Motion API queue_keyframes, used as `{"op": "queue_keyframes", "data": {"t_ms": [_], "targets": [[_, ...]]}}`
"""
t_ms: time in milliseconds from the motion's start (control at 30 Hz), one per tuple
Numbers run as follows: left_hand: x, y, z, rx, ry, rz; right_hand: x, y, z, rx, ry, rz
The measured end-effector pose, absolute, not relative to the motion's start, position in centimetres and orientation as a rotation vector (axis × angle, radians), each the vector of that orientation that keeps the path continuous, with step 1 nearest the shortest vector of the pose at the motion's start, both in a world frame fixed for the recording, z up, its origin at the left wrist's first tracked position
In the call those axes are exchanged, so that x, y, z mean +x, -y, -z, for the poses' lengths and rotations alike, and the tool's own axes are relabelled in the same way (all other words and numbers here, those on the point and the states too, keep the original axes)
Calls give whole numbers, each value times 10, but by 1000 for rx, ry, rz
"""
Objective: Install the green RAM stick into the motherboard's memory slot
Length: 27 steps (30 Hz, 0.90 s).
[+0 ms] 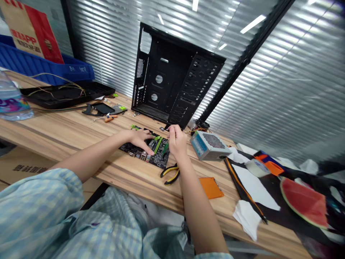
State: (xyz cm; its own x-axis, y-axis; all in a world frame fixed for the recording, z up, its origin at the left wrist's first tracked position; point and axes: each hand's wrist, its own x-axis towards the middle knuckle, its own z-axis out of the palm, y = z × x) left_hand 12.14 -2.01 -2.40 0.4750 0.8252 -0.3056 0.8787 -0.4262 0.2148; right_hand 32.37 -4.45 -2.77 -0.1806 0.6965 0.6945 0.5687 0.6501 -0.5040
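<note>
Below a checked shirt (107,226) sleeve, the left grip (141,139) splays wide over the motherboard (159,155), the right grip (176,140) curls near its edge, contents indiscernible, the board lying apparently unmounted on the table (145,178), outside the bare case (172,61).

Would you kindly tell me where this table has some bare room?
The table is bare between the bottle and left forearm, and left of the pliers, between motherboard and front edge. Its right end around the watermelon is crowded.
</note>
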Motion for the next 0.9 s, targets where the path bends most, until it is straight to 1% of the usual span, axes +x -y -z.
{"op": "queue_keyframes", "data": {"t_ms": [167,333,700,900], "targets": [[122,20,24,2377,-1458,248,325,42,29,-1027,1795,-93],[122,22,22,2384,-1459,278,326,39,30,-1045,1853,-101],[122,22,21,2384,-1461,268,325,37,31,-967,1843,-232],[122,21,23,2371,-1452,237,326,33,33,-1005,1780,-312]]}}
